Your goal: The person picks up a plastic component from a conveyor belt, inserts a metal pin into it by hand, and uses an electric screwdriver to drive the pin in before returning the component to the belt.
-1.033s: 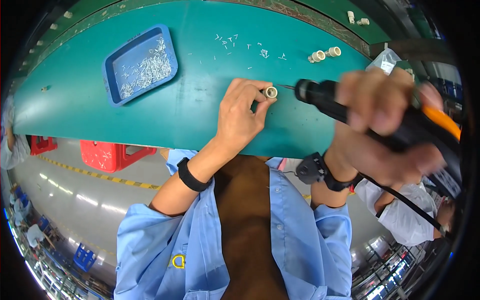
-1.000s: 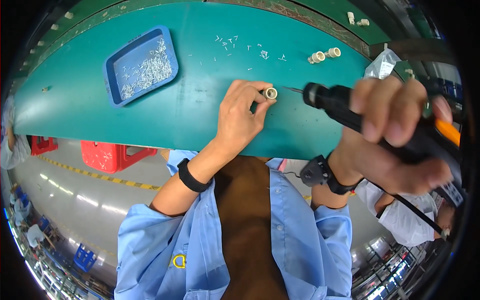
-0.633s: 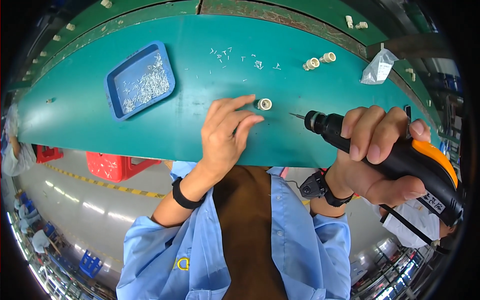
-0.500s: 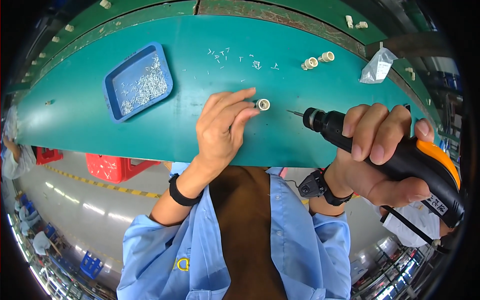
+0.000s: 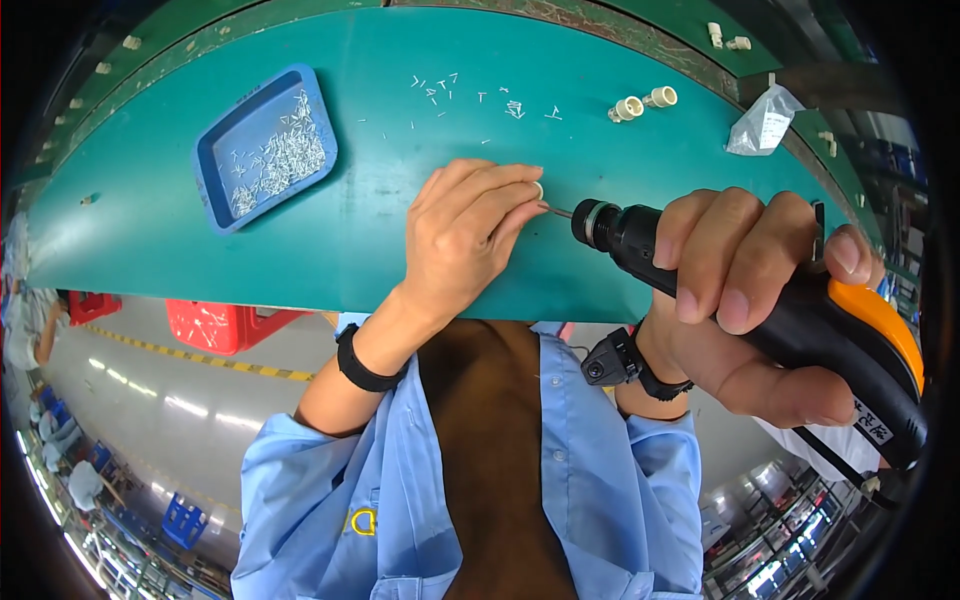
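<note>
Between its fingertips my left hand (image 5: 465,225) pinches a small cream-coloured cylindrical fitting (image 5: 540,188), mostly hidden behind the fingers. My right hand (image 5: 750,290) is wrapped round a black and orange electric screwdriver (image 5: 640,240). Its thin bit points left, and the tip reaches the fingertips of my left hand beside the fitting; whether it touches a screw cannot be seen. Beyond the hands, small silver screws (image 5: 514,108) lie scattered on the green table (image 5: 380,250). Two more cream fittings, one of them a standing fitting (image 5: 626,109), are at the far right.
At the left a blue tray (image 5: 208,165) holds many small screws. A clear plastic bag (image 5: 762,125) with a white label lies at the far right. More fittings (image 5: 738,43) rest on the ledge behind. Red stools (image 5: 215,325) stand below the table edge; a cable hangs from the screwdriver.
The screwdriver has moved left, bringing its bit to the fitting. My left hand has shifted slightly right and turned, so its fingers now cover most of the fitting.
</note>
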Motion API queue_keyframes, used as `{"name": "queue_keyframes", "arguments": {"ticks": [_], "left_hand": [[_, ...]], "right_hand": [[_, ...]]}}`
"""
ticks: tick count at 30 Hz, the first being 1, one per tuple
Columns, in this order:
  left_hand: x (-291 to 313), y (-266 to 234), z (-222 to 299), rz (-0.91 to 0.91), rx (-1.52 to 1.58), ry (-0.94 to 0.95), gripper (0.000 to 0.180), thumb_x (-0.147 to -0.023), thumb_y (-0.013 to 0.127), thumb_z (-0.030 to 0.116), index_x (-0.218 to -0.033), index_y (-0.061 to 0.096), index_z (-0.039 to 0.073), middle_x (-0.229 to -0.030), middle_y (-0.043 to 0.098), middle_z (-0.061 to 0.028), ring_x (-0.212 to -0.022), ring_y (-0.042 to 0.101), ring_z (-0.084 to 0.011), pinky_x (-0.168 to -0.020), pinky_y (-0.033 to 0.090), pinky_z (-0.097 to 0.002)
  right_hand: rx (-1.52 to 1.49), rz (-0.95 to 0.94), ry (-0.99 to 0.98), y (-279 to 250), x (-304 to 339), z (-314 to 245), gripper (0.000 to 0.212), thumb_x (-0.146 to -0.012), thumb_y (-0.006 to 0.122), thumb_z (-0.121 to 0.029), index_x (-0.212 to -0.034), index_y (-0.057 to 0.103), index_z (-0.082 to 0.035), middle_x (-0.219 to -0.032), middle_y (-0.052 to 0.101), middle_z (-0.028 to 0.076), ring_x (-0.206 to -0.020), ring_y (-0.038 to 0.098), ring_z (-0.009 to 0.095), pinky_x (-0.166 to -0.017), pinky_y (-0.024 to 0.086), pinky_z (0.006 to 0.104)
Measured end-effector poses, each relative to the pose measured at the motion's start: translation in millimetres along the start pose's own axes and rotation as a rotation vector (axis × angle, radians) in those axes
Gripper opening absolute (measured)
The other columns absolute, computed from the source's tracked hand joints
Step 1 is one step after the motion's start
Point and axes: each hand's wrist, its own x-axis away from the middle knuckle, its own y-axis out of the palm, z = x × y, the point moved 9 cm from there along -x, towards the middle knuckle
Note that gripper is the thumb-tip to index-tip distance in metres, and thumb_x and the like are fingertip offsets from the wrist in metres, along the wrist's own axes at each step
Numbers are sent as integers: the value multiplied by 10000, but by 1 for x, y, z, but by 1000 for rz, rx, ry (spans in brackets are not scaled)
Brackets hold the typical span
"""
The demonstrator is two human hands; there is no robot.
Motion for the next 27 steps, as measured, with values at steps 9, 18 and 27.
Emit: {"name": "queue_keyframes", "arguments": {"ticks": [9,18,27], "left_hand": [[-2,1,6,-27,-16,23,185,-623,767,66,-784,677,50,-884,684,-9,-769,608,-198,-665,446,-309],[-7,3,-1,-49,24,-105,287,-621,782,89,-874,654,52,-937,663,-24,-836,590,-232,-688,440,-332],[9,25,-17,-126,39,-148,315,-643,785,88,-894,598,50,-925,638,-48,-848,566,-245,-693,397,-351]], "right_hand": [[34,-42,-18,1,5,7,715,-846,568,-571,-1313,377,-64,-824,537,53,-624,530,169,-628,430,345],[72,-26,-32,5,7,10,731,-844,556,-589,-1319,371,-65,-803,533,48,-591,510,163,-605,427,342],[126,8,-11,-6,6,20,751,-851,514,-613,-1336,349,-64,-794,527,46,-576,489,160,-587,430,352]]}}
